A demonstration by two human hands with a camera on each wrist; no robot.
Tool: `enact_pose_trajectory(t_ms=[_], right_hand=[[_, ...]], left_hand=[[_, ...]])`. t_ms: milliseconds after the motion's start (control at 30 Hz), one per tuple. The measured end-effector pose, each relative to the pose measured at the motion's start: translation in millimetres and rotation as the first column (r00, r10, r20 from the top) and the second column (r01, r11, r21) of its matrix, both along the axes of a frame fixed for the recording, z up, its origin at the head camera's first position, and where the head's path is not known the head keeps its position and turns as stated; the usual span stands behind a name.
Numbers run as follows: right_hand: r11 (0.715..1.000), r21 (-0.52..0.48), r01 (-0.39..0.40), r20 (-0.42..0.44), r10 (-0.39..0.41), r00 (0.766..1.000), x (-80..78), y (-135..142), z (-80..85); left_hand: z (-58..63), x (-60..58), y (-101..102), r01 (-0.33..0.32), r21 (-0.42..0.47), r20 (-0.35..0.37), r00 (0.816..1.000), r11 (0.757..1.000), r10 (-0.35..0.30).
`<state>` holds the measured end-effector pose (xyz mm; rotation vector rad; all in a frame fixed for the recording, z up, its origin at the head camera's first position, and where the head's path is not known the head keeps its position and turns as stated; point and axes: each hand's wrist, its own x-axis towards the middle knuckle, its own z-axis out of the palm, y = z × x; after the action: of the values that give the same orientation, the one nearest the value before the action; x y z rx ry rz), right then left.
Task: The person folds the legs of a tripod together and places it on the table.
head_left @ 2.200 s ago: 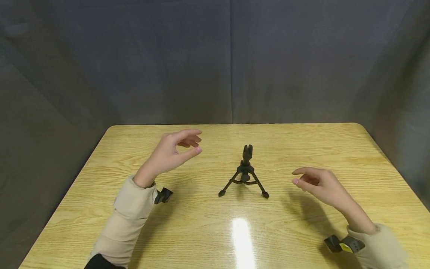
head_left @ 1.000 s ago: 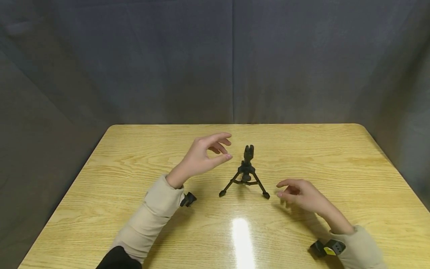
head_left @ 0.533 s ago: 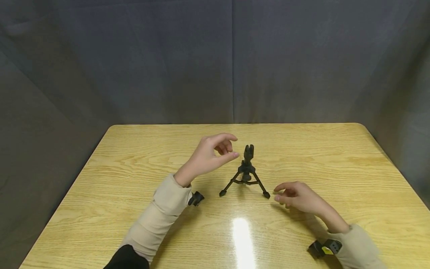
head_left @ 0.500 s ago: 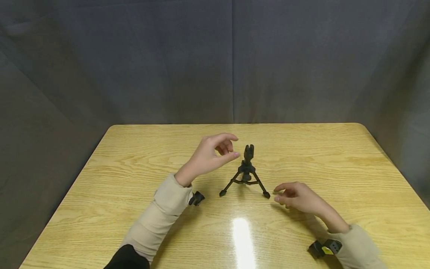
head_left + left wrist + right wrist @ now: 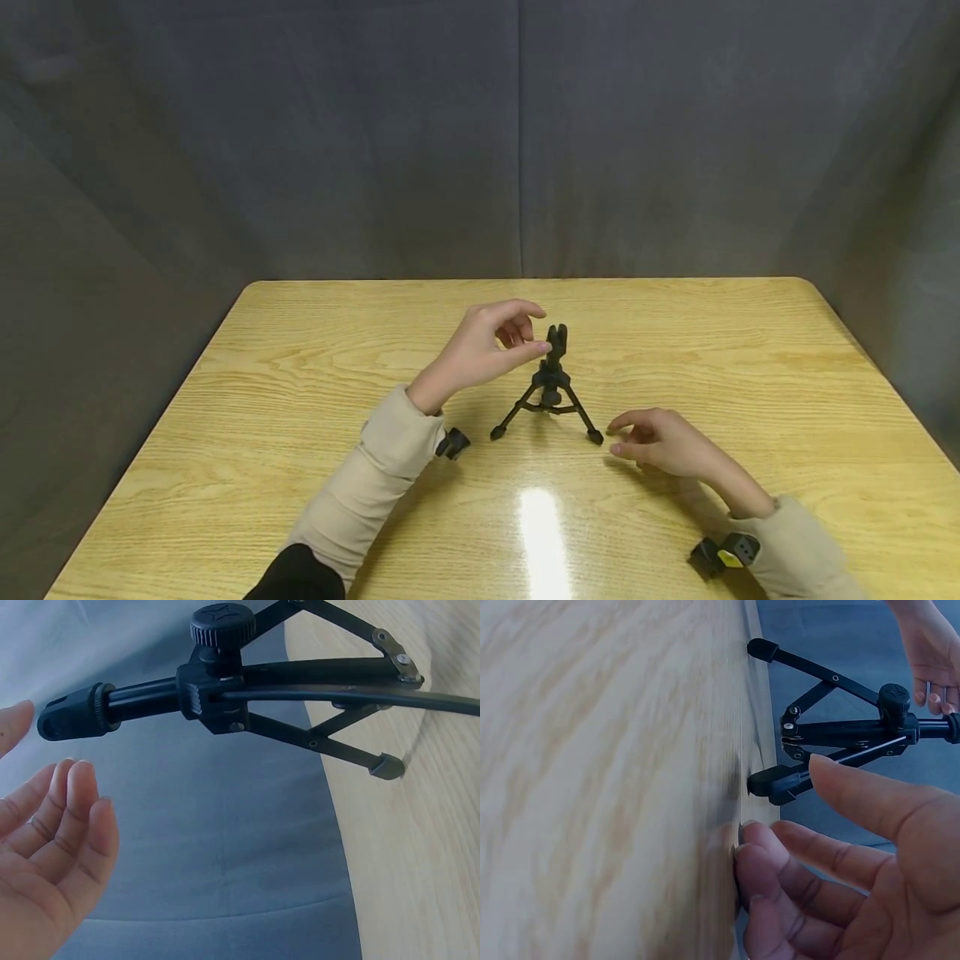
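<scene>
A small black tripod stands upright on spread legs at mid-table. Its slotted top and round side knob show in the left wrist view. My left hand is beside that top, fingers loosely bent, and the thumb overlaps it in the head view. The left wrist view has the top near the space between thumb and fingertips, which grip nothing. Low by the tripod's right foot is my right hand, thumb and fingers apart and holding nothing. Its fingertips are close to the tabletop.
The wood-grain table has rounded far corners, with a dark grey curtain behind and at the sides. Small black cameras ride on both wrists, the right one low over the table. A bright reflection shows on the front tabletop.
My left hand has moved right to the tripod's top. The right hand has come left and nearer the body, to the tripod's right foot. The tripod stands where it was.
</scene>
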<state>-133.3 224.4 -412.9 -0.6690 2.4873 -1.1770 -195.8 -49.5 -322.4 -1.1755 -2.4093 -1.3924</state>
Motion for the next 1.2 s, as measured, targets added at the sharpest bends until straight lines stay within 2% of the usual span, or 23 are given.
enact_pose_trajectory(t_ms=[433,833,1033,1200], right_hand=[[0.999,0.000,-0.034,0.013,0.034,0.999,-3.9,-7,-1.7],[1.000,0.000,-0.029,0.031,0.029,0.999,-7.8,-16,-2.0],[0.997,-0.042,-0.067,0.001,0.068,0.998,-10.2,-19,-5.9],[0.996,-0.039,-0.076,-0.001,0.076,0.997,-12.2,-21,-6.9]], left_hand=[[-2.5,-1.0,9,0.029,-0.024,0.009,1.000,0.999,-0.029],[-1.1,0.5,17,0.014,-0.074,-0.007,1.000,0.997,-0.014],[-3.1,0.1,20,-0.014,-0.099,-0.065,0.998,0.995,0.007],[-3.7,-0.4,21,-0.045,-0.133,-0.127,0.992,0.990,0.028]])
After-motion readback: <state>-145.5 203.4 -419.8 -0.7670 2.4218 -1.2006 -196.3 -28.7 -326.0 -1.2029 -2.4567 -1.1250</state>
